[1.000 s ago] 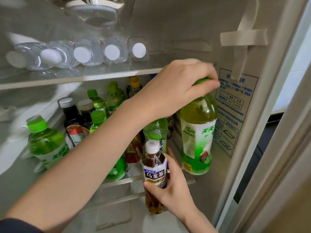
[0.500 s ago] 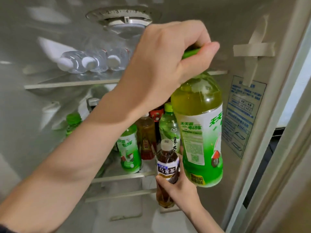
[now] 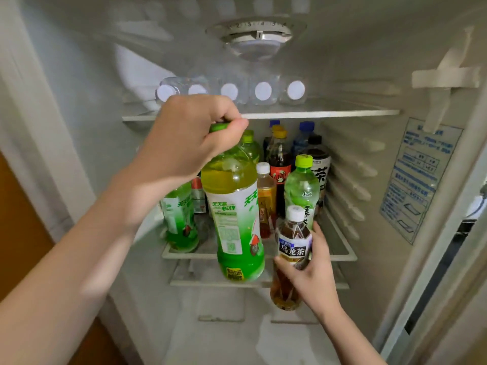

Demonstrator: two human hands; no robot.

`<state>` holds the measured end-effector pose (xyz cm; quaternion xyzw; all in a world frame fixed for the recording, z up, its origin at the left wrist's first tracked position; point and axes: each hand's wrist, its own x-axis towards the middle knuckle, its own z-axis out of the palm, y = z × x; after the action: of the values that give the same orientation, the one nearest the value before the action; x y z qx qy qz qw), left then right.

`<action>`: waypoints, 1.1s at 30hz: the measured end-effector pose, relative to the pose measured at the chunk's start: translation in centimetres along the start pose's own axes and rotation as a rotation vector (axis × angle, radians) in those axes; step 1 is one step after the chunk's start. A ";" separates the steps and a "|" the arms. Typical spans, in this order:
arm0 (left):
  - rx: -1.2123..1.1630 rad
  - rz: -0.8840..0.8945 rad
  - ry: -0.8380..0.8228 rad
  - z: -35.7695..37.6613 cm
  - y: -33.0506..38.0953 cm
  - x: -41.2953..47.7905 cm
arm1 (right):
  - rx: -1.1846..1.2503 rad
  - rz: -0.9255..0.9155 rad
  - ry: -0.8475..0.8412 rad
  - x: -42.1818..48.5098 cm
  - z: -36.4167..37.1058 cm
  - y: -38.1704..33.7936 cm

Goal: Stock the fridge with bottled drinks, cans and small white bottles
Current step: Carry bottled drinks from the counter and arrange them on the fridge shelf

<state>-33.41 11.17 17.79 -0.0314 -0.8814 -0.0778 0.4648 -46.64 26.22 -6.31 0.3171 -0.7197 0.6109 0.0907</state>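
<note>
At the near edge of the middle shelf (image 3: 340, 255), left hand (image 3: 195, 143) pinches the big green bottle (image 3: 234, 212) by its cap only, thumb and curled fingers clamped on it, body hanging free in front of the lip; right hand (image 3: 313, 270) is wrapped round the small brown tea bottle (image 3: 291, 256), held low, near right. Risks: cap-only grip lets the heavy bottle swing or slip; base looks lower than the lip and could catch going in; shoulder could knock the orange bottle (image 3: 266, 198) or green-capped bottle (image 3: 301, 191) just behind. Room: bare patch between the left green bottle (image 3: 179, 214) and the orange one, plus near right corner; headroom under the top shelf (image 3: 342, 111) looks tight
</note>
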 end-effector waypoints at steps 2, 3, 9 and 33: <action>0.003 -0.057 -0.012 0.0 -1.4 -1.1 | 0.017 0.033 -0.006 0.1 -0.2 0.3; 0.003 -0.079 -0.019 0.1 -2.2 -1.5 | 0.028 0.050 -0.015 0.1 -0.3 0.4; 0.227 -0.146 -0.133 2.3 -6.8 -2.6 | 0.054 0.090 0.025 -0.1 -1.0 -0.2; -0.043 0.079 0.581 11.3 -8.3 -6.4 | -0.100 0.056 0.209 1.9 -6.0 -1.2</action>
<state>-40.08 4.99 5.38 -0.0519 -0.7076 -0.0840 0.6997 -48.94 31.10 -2.91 0.2266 -0.7445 0.6062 0.1638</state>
